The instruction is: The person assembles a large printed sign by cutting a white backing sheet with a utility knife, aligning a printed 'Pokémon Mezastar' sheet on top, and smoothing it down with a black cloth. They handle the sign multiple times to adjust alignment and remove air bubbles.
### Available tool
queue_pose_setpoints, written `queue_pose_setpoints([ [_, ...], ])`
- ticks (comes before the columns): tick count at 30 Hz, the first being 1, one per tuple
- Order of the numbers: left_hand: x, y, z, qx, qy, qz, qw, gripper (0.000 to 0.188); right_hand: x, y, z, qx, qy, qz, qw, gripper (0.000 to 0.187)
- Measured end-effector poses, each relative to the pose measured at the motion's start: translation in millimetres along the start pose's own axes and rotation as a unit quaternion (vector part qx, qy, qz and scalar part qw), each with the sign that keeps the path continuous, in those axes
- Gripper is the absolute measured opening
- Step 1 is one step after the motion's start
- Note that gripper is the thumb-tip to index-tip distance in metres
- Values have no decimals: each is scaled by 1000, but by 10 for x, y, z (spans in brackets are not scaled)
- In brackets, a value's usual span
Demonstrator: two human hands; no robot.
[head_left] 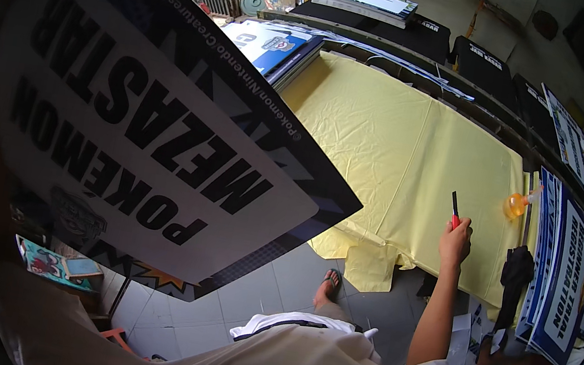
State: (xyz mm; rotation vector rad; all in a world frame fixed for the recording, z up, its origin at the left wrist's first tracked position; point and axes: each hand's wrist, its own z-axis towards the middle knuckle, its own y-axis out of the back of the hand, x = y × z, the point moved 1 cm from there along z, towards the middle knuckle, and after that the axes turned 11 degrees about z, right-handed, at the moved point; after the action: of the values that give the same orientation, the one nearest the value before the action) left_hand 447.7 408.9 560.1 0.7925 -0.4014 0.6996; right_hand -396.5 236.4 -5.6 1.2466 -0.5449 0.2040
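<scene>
My right hand point(456, 241) is closed around a red-handled cutter knife point(455, 211), its dark blade pointing up and away over the yellow cloth. A large printed board point(179, 155), white with bold black lettering and a dark blue border, fills the left side, tilted and raised off the table close to me. My left arm point(25, 300) goes up along the board's left side into deep shadow. The fingers of my left hand are hidden there, so its grip does not show. Beneath the board's right corner lies the table's yellow cloth point(409, 140), creased and hanging over the near edge.
Printed boards point(273, 46) are stacked at the table's far left; more boards point(558, 269) lean at the right. An orange spray bottle point(514, 206) stands near the right edge. Black panels point(484, 68) line the back. My sandalled foot point(327, 286) is on grey tiles point(203, 331).
</scene>
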Motion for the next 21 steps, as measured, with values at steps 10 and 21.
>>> queue_pose_setpoints([
  [10,243,-861,1611,51,30,-15,998,64,-442,-370,460,-56,-10,-20,998,29],
  [21,-182,-1624,2335,82,48,-42,995,61,-59,-100,587,-119,46,72,989,51],
])
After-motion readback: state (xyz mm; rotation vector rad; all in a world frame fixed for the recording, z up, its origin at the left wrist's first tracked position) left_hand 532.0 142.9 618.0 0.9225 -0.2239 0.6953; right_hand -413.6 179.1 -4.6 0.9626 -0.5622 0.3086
